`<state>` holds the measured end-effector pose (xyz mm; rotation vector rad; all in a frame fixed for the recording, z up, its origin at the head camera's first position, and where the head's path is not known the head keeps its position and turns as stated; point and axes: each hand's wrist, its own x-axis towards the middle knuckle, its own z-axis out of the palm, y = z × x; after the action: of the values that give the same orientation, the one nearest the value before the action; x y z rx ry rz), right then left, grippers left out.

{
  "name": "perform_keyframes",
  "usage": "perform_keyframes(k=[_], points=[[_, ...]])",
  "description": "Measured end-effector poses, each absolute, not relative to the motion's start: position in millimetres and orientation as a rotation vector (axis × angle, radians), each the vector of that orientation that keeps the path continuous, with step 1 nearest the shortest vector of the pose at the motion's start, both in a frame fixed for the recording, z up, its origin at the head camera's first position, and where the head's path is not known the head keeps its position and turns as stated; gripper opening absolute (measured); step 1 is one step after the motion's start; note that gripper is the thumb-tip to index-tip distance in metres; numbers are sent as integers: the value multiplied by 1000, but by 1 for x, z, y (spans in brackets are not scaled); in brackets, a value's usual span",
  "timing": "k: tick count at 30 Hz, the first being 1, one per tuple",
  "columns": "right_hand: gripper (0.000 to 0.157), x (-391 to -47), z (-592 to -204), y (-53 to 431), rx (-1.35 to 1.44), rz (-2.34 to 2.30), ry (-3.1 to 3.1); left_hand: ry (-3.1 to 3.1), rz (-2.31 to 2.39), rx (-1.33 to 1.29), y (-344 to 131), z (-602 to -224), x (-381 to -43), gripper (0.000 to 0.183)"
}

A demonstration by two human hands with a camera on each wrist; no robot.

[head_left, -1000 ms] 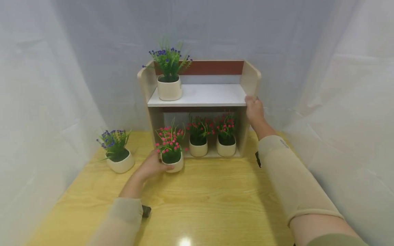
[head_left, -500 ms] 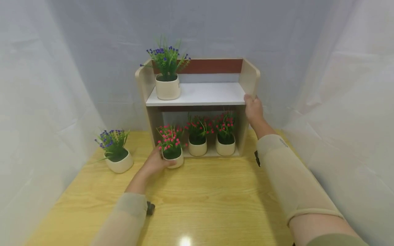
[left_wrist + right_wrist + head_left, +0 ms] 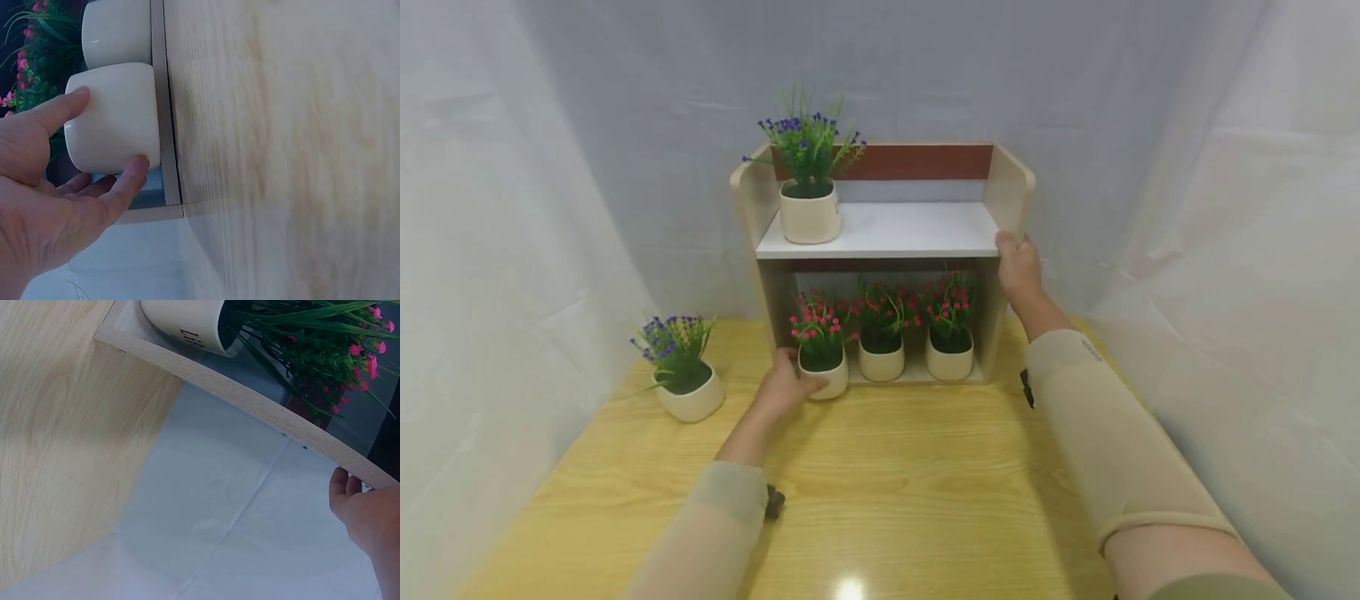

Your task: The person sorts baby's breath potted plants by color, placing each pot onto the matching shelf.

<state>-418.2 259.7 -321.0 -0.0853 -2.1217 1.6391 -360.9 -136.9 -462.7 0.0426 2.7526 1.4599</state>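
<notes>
My left hand (image 3: 781, 387) holds a white pot (image 3: 829, 383) of pink flowers at the left front of the lower shelf. In the left wrist view the thumb and fingertips touch that pot (image 3: 115, 122), which stands upright at the shelf edge. Beside it on the lower level stand two more pots of pink flowers, a middle one (image 3: 882, 363) and a right one (image 3: 950, 362). My right hand (image 3: 1021, 267) grips the right side panel of the small wooden shelf unit (image 3: 917, 232) at the height of its upper board.
A pot of purple flowers (image 3: 811, 218) stands at the left of the upper board. Another purple-flowered pot (image 3: 692, 400) sits on the wooden table (image 3: 910, 483), left of the unit. White sheeting (image 3: 1120, 167) hangs behind and at both sides.
My left hand has carried the pink-flowered pot away from me, from in front of the unit to the lower shelf's left front. The right hand has kept its grip on the panel.
</notes>
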Motion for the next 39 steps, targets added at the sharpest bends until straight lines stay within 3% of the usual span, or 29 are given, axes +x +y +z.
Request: perform_keyframes(k=[15,39], points=[[63,-418,-320,260,-54,1609,-2154,2868,1433,20,-125,-465,-376,80],[62,-415,-320,259,-93,1634,-2150,2935,1410,10,-121,-468,-382,88]])
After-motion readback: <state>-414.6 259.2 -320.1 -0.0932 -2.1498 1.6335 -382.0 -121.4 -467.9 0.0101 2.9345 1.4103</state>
